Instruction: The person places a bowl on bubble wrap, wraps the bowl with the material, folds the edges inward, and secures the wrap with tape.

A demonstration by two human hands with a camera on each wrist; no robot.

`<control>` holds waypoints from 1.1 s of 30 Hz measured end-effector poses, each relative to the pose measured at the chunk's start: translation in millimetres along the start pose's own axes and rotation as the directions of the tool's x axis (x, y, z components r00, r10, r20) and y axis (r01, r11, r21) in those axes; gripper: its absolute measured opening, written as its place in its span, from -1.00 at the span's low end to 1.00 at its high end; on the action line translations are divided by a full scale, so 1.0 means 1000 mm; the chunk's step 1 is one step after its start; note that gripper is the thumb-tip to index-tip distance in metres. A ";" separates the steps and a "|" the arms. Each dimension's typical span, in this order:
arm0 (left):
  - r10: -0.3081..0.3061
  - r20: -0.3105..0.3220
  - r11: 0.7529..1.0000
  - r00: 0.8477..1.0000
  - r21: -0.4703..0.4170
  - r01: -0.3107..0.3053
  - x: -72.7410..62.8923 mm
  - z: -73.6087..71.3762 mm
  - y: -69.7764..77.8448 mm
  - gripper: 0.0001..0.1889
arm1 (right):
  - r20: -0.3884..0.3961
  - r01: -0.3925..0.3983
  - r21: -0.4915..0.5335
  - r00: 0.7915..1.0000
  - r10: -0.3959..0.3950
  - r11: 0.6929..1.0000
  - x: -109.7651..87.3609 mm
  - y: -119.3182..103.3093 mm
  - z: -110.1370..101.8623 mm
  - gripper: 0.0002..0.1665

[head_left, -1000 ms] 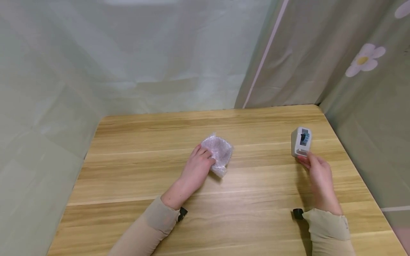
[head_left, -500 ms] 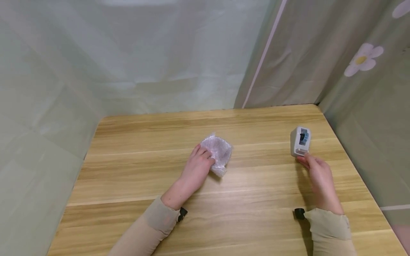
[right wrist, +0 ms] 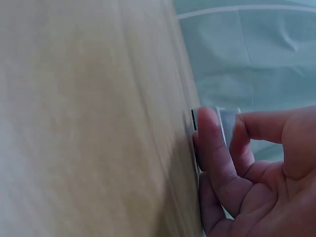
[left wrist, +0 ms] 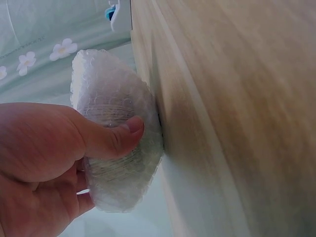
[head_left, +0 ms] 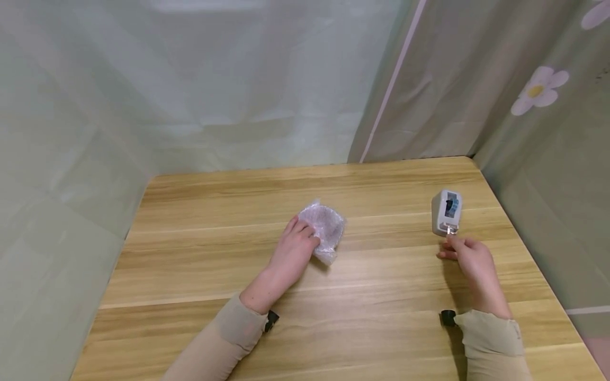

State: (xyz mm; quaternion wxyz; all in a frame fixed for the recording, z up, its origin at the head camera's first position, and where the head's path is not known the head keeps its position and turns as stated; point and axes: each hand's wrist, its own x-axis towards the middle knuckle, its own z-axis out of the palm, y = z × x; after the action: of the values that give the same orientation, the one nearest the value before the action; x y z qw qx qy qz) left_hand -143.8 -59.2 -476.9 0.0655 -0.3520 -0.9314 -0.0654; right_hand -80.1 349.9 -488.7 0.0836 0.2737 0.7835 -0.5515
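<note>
My left hand (head_left: pixel 293 251) holds a bubble-wrapped bundle (head_left: pixel 329 225) on the wooden table, left of the tape dispenser. In the left wrist view the thumb presses across the bubble wrap (left wrist: pixel 111 79) while the fingers lie behind it. Something brownish with fine ridges shows through the wrap; its kind is unclear. At the right stands a light grey tape dispenser (head_left: pixel 438 214) with a blue-cored roll. Just in front of its cutting edge, my right hand (head_left: pixel 474 262) pinches the end of a short, clear strip of tape (head_left: pixel 449 230) between thumb and index finger.
Both hands work over a wood-grain table (head_left: pixel 200 206). Pale curtains (head_left: pixel 267 95) hang behind and at both sides, one printed with a white flower (head_left: pixel 538 91). Black camera mounts (head_left: pixel 448 318) sit at the wrists.
The right fingers have drawn back slightly from the dispenser's front toward the body, and a shiny bit of tape now shows there. The left hand and bundle stay put.
</note>
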 end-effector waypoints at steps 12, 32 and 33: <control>0.001 -0.003 1.000 1.000 0.008 -0.001 -0.001 -0.002 -0.001 -0.78 | 0.018 -0.050 -0.183 0.998 0.055 0.982 0.007 -0.004 -0.008 -0.23; -0.004 0.020 1.000 1.000 0.012 0.004 0.001 -0.002 0.000 -0.77 | -0.005 -0.038 -0.282 0.999 0.038 0.959 0.011 -0.004 -0.011 -0.43; -0.004 0.019 1.000 1.000 0.015 0.004 0.001 -0.001 0.000 -0.77 | 0.002 -0.032 -0.282 0.999 0.034 0.959 0.011 -0.003 -0.012 -0.41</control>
State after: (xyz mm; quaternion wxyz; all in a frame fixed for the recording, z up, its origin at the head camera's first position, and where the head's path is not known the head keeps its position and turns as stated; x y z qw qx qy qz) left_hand -144.7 -58.7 -475.6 0.0590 -0.3501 -0.9332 -0.0554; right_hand -88.5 363.6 -486.9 0.1334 0.2704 0.8490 -0.4339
